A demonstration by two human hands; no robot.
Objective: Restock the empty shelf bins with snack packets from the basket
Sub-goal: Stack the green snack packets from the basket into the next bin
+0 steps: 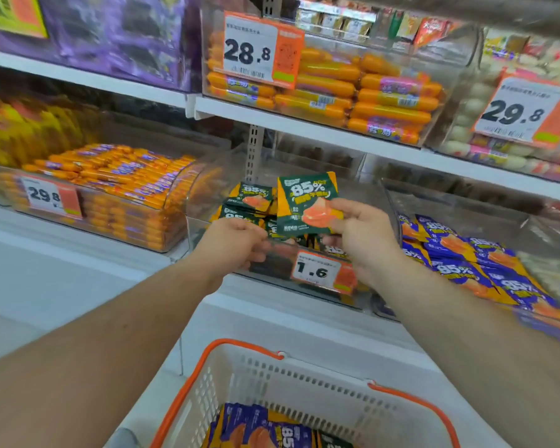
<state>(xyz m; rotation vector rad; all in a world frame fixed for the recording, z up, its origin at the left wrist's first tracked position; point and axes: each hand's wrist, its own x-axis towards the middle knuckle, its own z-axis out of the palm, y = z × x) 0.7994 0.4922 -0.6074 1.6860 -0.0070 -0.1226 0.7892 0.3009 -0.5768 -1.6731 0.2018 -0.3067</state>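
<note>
Green packet [304, 202] in right hand [359, 231]

A single head-worn wide-angle camera looks forward and slightly down at the clear bin [304, 286] on the shelf, close enough that both forearms reach to it. Below the bin, nearest the lens, sits the basket [304, 379]; shelves curve away above it.

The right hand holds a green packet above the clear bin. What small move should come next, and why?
Probably lower the green packet into the clear bin and let go. The right hand pinches it upright just above the other green packets lying there, and the left hand is at the pile, so the spot seems ready.
</note>
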